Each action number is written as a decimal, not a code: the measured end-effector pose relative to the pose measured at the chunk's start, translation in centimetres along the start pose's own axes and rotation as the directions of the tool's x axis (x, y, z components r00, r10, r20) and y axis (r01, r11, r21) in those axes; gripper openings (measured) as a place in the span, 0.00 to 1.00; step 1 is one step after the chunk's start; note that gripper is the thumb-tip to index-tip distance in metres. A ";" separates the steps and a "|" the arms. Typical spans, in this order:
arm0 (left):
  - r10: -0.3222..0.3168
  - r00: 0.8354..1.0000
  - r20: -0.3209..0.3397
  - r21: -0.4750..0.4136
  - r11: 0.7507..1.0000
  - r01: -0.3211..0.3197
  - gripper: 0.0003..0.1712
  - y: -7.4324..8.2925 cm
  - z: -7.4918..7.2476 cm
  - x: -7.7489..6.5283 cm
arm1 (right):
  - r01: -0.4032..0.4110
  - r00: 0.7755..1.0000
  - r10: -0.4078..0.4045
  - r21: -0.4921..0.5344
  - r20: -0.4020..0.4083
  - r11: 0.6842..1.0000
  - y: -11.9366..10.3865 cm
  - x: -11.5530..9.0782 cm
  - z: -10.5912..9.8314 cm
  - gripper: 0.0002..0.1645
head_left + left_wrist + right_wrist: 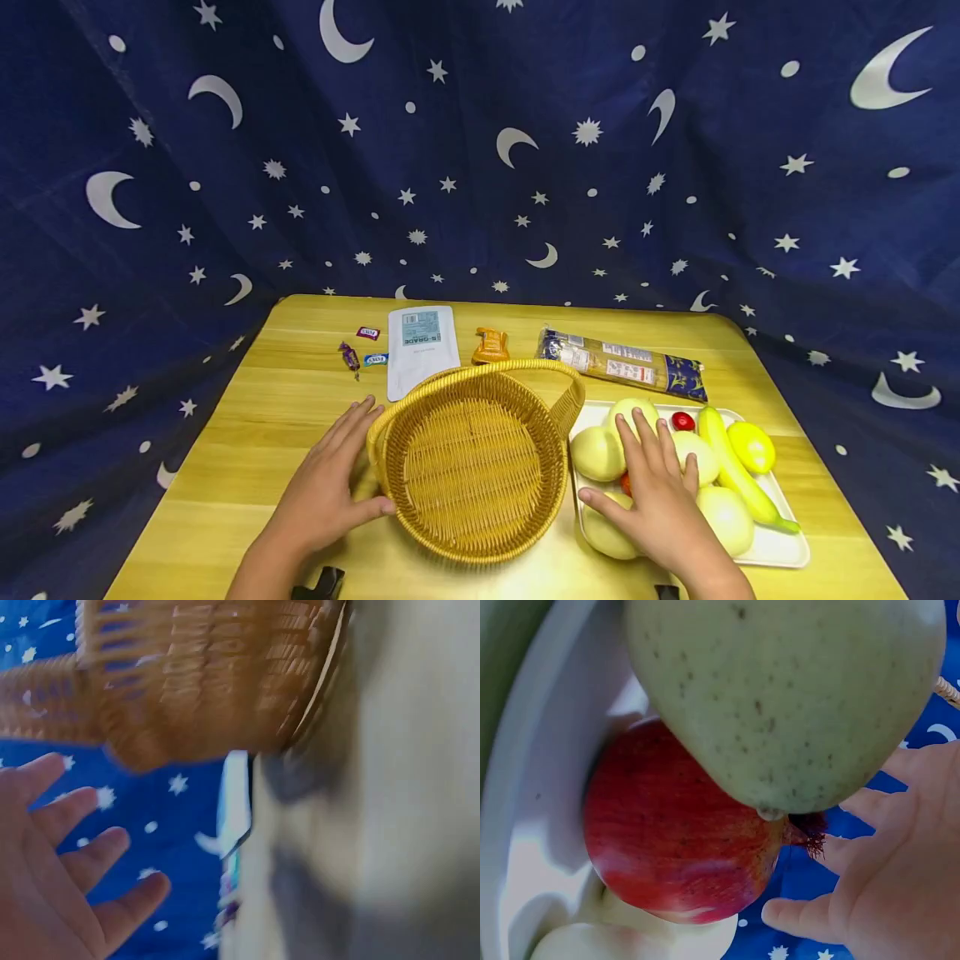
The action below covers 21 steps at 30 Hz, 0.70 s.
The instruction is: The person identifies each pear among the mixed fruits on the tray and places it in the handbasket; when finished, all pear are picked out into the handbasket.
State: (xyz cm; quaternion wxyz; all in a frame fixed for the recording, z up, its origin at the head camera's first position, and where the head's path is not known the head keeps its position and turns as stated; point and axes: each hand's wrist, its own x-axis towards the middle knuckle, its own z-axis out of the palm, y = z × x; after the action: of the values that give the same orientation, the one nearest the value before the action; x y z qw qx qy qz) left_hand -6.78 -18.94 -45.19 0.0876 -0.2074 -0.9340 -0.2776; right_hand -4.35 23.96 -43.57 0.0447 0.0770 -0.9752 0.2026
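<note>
A round woven basket [472, 475] with a looped handle on each side stands at the middle of the table, nothing inside. My left hand [322, 483] is just left of it, fingers spread, thumb tip at the rim; the left wrist view shows the fingers holding nothing. Over a white tray [795, 554] of fruit hovers my right hand [660, 496], fingers spread and partly covering the pile. Several pale yellow round fruits [597, 454], a banana [738, 475] and a lemon [751, 447] lie there. A red pomegranate [682, 825] sits beside a speckled green fruit [795, 697].
Behind the basket lie a white pouch [422, 354], an orange packet [491, 345] and a long clear-and-blue food package [622, 364]. Several small wrapped sweets [349, 358] are left of the pouch. A dark blue star-patterned cloth [480, 150] hangs behind the wooden table.
</note>
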 end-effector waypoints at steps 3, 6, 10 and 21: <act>-0.013 1.000 -0.011 -0.224 0.975 0.010 0.67 0.1 1.2 0.3 | 0.027 0.999 -0.027 0.027 -0.020 0.999 -0.1 -0.1 0.1 0.62; -0.022 1.000 0.012 -0.490 0.871 0.025 0.61 0.3 2.9 0.5 | 0.057 0.998 -0.054 0.063 -0.042 0.996 0.0 -0.2 0.1 0.61; -0.046 0.999 0.028 -0.675 0.736 0.053 0.52 0.7 4.5 0.7 | 0.066 0.996 -0.057 0.126 -0.073 0.990 0.4 -0.6 -0.6 0.60; -0.160 0.987 0.030 -0.721 0.680 0.132 0.50 1.6 5.2 0.6 | -0.062 0.989 0.094 0.250 -0.118 0.966 4.8 -3.6 -3.1 0.57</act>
State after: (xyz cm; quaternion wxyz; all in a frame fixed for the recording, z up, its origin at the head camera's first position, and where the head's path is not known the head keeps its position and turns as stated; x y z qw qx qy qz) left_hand -6.90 -14.62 -48.60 -0.0065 -0.1448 -0.7620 -0.6312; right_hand -1.40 30.07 -43.00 0.0898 0.0304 -0.9400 0.3279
